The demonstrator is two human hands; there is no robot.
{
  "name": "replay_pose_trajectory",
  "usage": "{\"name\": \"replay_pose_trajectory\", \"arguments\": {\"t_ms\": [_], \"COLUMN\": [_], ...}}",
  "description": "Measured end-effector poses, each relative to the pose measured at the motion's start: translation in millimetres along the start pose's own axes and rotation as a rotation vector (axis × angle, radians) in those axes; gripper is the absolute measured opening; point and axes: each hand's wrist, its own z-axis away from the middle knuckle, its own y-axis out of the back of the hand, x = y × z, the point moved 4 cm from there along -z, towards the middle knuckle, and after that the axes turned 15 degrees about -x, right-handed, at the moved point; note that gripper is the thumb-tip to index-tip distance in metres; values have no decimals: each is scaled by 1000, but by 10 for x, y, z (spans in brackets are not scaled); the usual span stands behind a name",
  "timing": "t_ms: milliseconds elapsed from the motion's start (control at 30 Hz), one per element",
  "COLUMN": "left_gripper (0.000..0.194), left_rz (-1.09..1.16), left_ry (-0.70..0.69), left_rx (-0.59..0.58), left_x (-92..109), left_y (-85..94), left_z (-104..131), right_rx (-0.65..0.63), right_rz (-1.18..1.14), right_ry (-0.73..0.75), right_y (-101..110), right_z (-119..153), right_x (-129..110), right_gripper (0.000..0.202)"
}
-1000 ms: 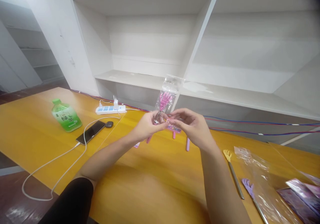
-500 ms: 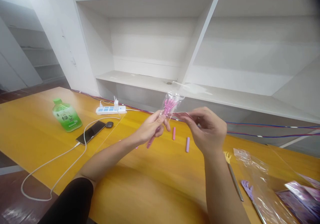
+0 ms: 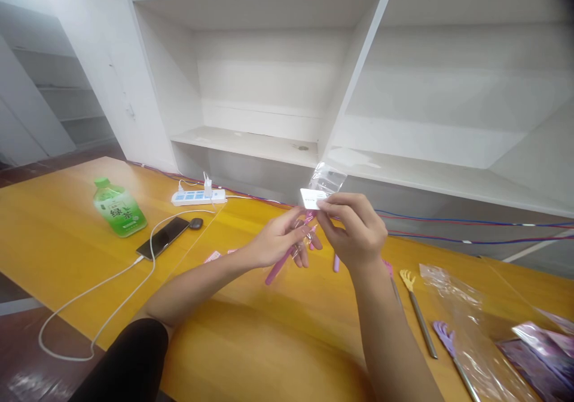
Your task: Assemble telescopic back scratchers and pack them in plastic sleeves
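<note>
A pink back scratcher (image 3: pixel 278 268) in a clear plastic sleeve (image 3: pixel 329 179) slants through the fingers of my left hand (image 3: pixel 278 237), which is closed around it. Its claw end is mostly covered by a small white card (image 3: pixel 309 198) with faint print. My right hand (image 3: pixel 356 228) pinches that card between thumb and fingers, right at the sleeve; whether the card is inside or in front of the plastic I cannot tell. Below the hands, a short purple stick (image 3: pixel 336 262) lies on the table, partly hidden.
Right of my forearm lie a yellow back scratcher (image 3: pixel 419 315), a purple one (image 3: pixel 452 351), clear plastic bags (image 3: pixel 470 330) and packaged items (image 3: pixel 533 354). On the left are a green tea bottle (image 3: pixel 120 207), a phone (image 3: pixel 164 238) and a power strip (image 3: pixel 200 197). White shelving (image 3: pixel 251 145) stands behind.
My right hand has moved left and turned the card so its white face shows over the claw end. The back scratcher has dropped lower and the sleeve's top now reaches further right.
</note>
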Motion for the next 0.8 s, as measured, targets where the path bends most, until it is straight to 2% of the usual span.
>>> {"name": "replay_pose_trajectory", "arguments": {"t_ms": [133,233,333,433,633,800], "left_gripper": [67,73,59,38,49,45], "left_rz": [-3,41,74,97,101,130], "left_ry": [21,24,5,-12,-23,9], "left_rx": [3,25,89,134,85,103], "left_x": [23,41,22,-35,-75,-88], "left_y": [-2,14,55,108,145,136], "left_z": [27,17,-29,-81,-105,-93], "right_rx": [12,-182,-403,-523,-563,-574], "right_rz": [-51,-219,-289,-301,-234,-240], "right_ry": [-140,-210,-289,-343,-299,-329], "right_y": [110,105,23,-68,-167,-180], "right_z": [-64,-85,-52,-19,-23,-20], "right_x": [46,46,25,11,3,-9], "right_gripper": [19,9,12,19,19,20]}}
